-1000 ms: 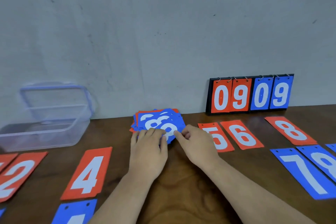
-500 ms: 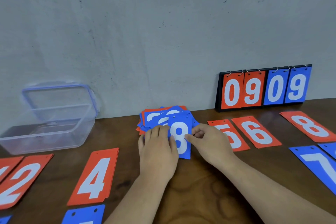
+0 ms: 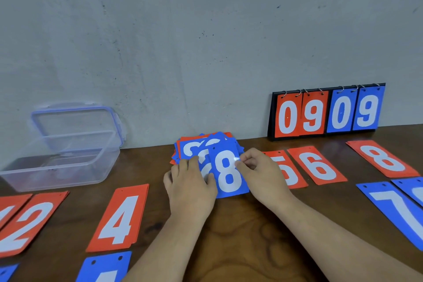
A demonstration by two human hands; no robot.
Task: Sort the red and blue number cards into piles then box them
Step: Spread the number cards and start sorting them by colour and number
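Observation:
A loose pile of mixed red and blue number cards (image 3: 194,146) lies at the back middle of the table. My right hand (image 3: 261,174) pinches the right edge of a blue 8 card (image 3: 226,174) that sits tilted over the pile's front. My left hand (image 3: 190,185) lies on the pile's left front, fingers over the cards and thumb touching the blue 8's left edge. A clear plastic box (image 3: 57,162) stands open at the back left, its lid leaning on the wall.
Red piles 2 (image 3: 29,220), 4 (image 3: 121,217), 5 (image 3: 290,171), 6 (image 3: 318,167) and 8 (image 3: 382,158) lie on the wooden table. Blue cards lie at the front left (image 3: 105,268) and right, a 7 (image 3: 398,210). A flip scoreboard (image 3: 327,112) stands against the wall.
The blue 8 card has been drawn off the pile toward me and turned upright, gripped by my right hand. The camera has moved closer and shifted left.

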